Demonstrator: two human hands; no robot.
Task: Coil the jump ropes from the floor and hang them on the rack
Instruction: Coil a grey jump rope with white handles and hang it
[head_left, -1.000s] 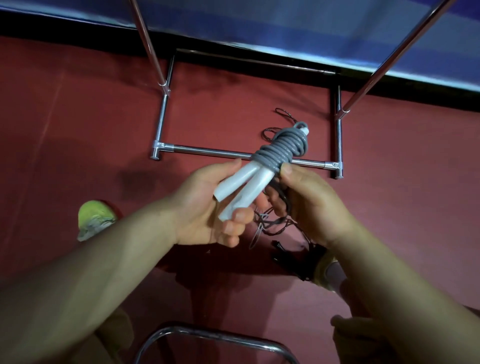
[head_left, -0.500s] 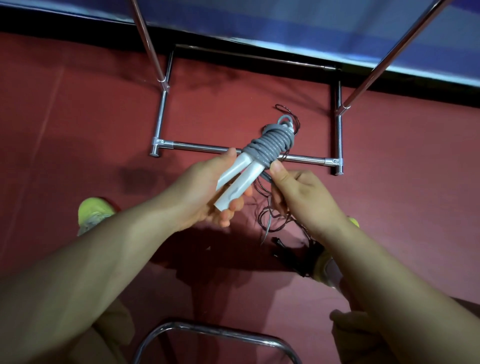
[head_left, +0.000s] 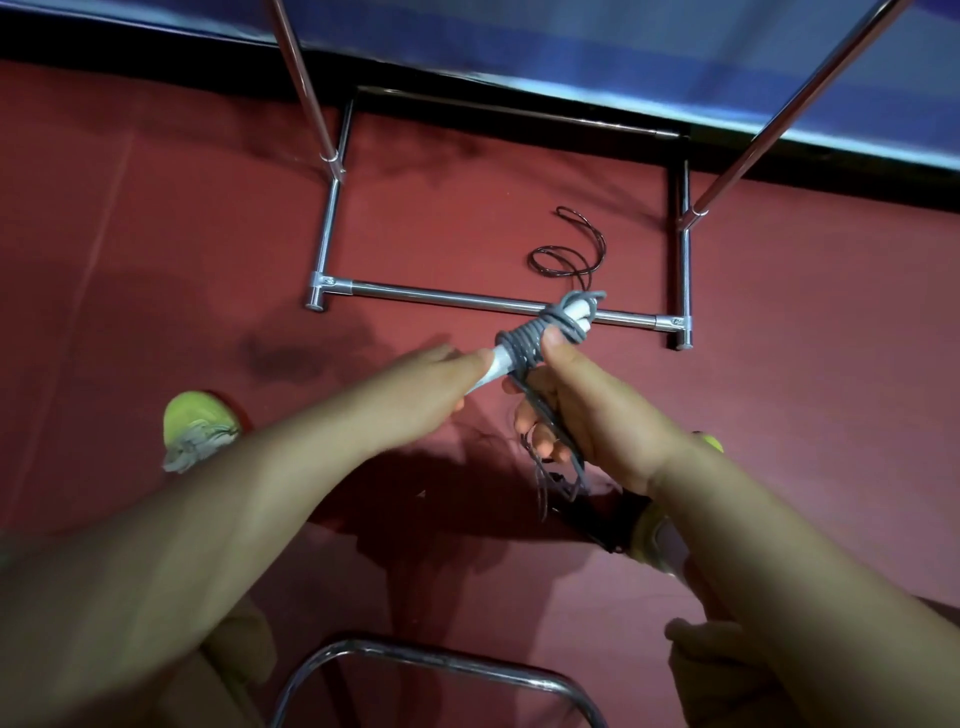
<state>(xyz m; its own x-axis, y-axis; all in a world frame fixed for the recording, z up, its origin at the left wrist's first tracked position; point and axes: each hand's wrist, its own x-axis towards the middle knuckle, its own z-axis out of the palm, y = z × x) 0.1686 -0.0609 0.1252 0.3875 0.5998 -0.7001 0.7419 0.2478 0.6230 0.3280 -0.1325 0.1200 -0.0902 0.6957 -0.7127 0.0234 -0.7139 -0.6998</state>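
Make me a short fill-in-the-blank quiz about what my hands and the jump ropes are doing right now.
1. The grey cord is wound around the ___ handles.
2. The left hand holds the handles while the ___ hand grips the grey cord.
3. A dark rope lies looped on the ___ floor.
4. That dark rope lies inside the base of the metal ___.

Missing words: white; right; red; rack

rack uprights (head_left: 810, 98): cut off at top | left hand (head_left: 431, 387) fingers: hidden | arms: blurred
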